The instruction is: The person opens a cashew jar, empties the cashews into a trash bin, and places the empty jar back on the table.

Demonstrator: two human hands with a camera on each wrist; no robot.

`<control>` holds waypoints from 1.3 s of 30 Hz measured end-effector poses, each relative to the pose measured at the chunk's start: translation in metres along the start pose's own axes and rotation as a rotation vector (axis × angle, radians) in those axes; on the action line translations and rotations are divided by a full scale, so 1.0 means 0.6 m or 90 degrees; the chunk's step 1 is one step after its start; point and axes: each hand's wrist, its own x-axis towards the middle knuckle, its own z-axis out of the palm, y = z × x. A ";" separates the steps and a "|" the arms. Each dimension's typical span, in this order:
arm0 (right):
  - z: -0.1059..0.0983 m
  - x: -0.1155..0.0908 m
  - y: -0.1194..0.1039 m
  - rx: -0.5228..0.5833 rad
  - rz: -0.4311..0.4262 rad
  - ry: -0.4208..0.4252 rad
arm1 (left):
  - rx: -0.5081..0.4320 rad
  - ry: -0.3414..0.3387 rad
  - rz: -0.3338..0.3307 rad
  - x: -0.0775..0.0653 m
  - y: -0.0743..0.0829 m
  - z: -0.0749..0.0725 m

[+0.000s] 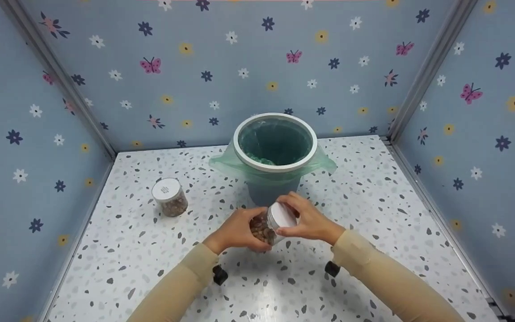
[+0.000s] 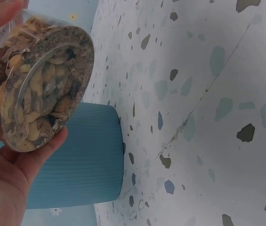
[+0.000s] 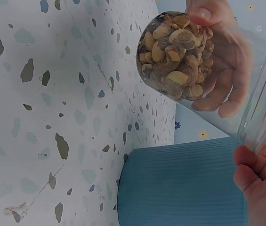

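The left hand (image 1: 238, 230) wraps its fingers and thumb round the smooth, see-through wall of a cylindrical jar (image 1: 262, 229), while the right hand (image 1: 310, 222) pinches the round white-topped lid (image 1: 283, 214) between thumb and fingers. The jar is tilted above the desk (image 1: 150, 273), its flat round base showing in the left wrist view, just on the person's side of the bin (image 2: 83, 162). Curved, wrinkled nuts (image 3: 175, 56), tan and brown with papery skins, lie heaped toward the base. A ridged clear collar (image 3: 260, 106) rings the lid end; whether the lid is loosened is hard to tell, as the fingers partly cover it. The bin has a blue, finely ribbed wall, a smooth white ring (image 1: 237, 141) and a thin, crinkled green bag (image 1: 227, 163) folded over its outside. Apart on the left, a second jar (image 1: 174, 206) stands upright on the speckled, stone-patterned desk, brown pieces inside.
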 end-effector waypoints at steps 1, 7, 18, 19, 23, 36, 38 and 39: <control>-0.001 0.000 0.000 -0.002 -0.002 -0.003 | -0.002 -0.002 0.001 0.000 0.000 0.000; -0.006 -0.001 0.000 -0.028 -0.025 -0.031 | -0.040 -0.031 -0.005 0.000 -0.003 -0.001; -0.021 -0.003 -0.006 -0.037 -0.015 -0.105 | -0.081 -0.067 -0.035 -0.005 -0.008 -0.001; -0.022 -0.004 -0.007 -0.037 -0.010 -0.106 | -0.077 -0.064 -0.037 -0.006 -0.008 -0.001; -0.024 -0.004 -0.012 -0.039 0.035 -0.106 | -0.057 -0.047 -0.043 -0.006 -0.005 0.001; -0.016 0.000 -0.017 0.022 0.219 -0.070 | 0.032 0.001 -0.066 -0.006 -0.001 0.004; -0.016 0.002 -0.017 0.033 0.225 -0.069 | 0.043 0.003 -0.064 -0.005 -0.001 0.004; -0.016 0.003 -0.017 0.037 0.227 -0.069 | 0.045 0.004 -0.064 -0.005 -0.001 0.003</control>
